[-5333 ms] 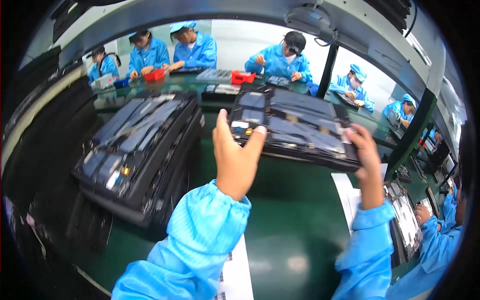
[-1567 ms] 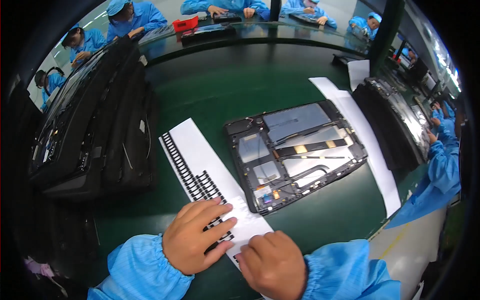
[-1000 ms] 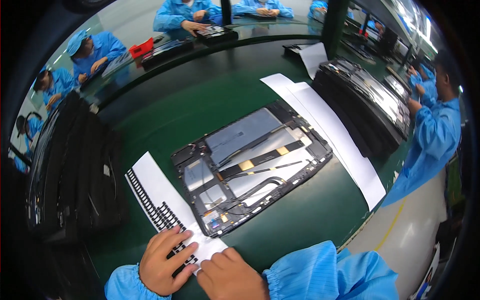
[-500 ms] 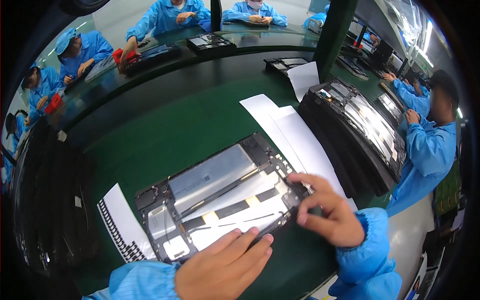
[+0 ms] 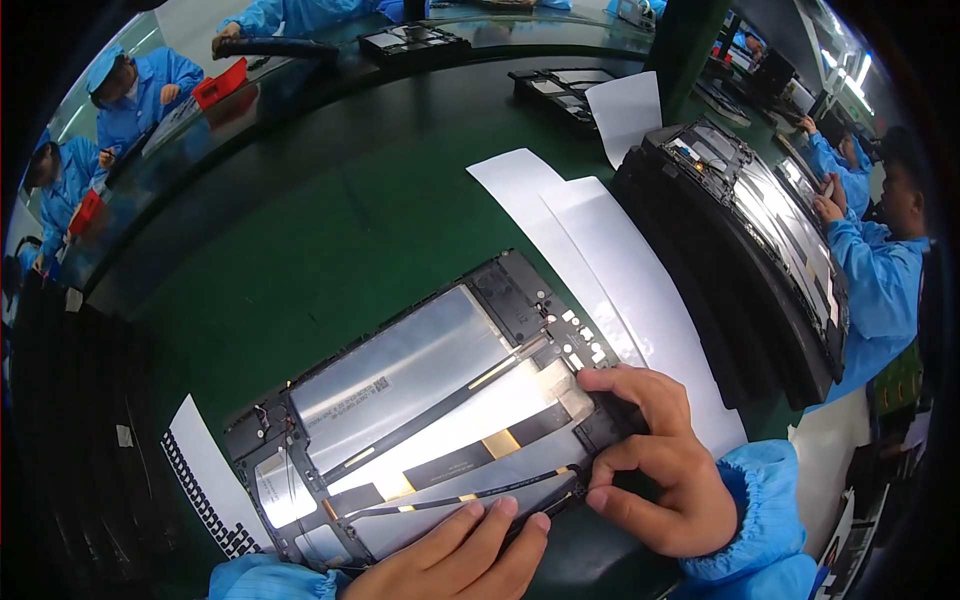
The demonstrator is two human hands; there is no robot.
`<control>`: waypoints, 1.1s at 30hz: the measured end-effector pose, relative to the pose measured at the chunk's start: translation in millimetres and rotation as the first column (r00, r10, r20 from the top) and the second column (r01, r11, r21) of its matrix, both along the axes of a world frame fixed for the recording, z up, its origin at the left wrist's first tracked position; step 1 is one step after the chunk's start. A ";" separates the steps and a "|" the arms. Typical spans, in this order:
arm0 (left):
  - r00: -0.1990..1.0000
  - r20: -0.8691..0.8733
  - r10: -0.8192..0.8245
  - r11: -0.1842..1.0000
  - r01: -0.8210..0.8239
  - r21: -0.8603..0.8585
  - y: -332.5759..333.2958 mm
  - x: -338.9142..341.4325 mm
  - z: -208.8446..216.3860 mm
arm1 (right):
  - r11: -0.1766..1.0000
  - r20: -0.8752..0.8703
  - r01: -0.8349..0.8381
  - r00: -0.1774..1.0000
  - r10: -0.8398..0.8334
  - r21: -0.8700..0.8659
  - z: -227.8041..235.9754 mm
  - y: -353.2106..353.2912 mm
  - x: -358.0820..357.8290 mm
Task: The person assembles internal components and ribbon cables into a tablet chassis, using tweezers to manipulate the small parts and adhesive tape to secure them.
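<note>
An opened tablet (image 5: 400, 370), its inner side up, lies at a slant in front of me. A large silver battery, black and gold flex cables and a small circuit board show in its frame. My left hand (image 5: 465, 560) lies along its near edge, fingers stretched out over the lower silver area. At the right end is my right hand (image 5: 665, 465). Its index fingertip touches beside a greyish tape patch (image 5: 567, 390), while the thumb stays apart, close to the tablet's corner. I see nothing held in either hand.
White paper sheets (image 5: 620, 280) lie right of the tablet; a stack of similar units (image 5: 740, 260) stands beyond. A sheet with black stickers (image 5: 205, 480) is at left, near a dark stack (image 5: 75, 430). Co-workers in blue sit around; another opened unit (image 5: 565, 95) lies farther back.
The view has shifted closer, so the tablet looks larger and lower. My right index finger has stayed at the tablet's right end. My left hand still rests on the near edge.
</note>
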State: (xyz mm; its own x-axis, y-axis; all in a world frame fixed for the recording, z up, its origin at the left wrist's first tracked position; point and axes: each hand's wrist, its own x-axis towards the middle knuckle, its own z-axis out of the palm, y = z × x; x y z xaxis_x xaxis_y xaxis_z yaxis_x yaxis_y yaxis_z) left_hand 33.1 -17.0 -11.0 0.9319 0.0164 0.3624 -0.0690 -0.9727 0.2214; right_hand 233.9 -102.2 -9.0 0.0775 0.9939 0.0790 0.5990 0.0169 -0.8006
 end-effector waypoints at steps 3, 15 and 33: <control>1.000 -0.018 0.005 1.000 -0.005 0.024 -0.5 0.0 1.2 | 1.000 0.021 0.008 1.000 -0.008 0.000 0.5 -0.1 -1.8; 0.975 0.192 0.111 0.991 -0.093 -0.099 -19.7 14.8 -32.2 | 0.998 -0.106 0.066 0.992 -0.064 0.008 -2.1 -9.3 9.0; 1.000 0.013 -0.001 0.989 0.002 -0.146 -7.1 -2.2 -2.8 | 0.968 0.101 0.080 0.989 -0.107 0.238 -7.1 -9.1 -4.4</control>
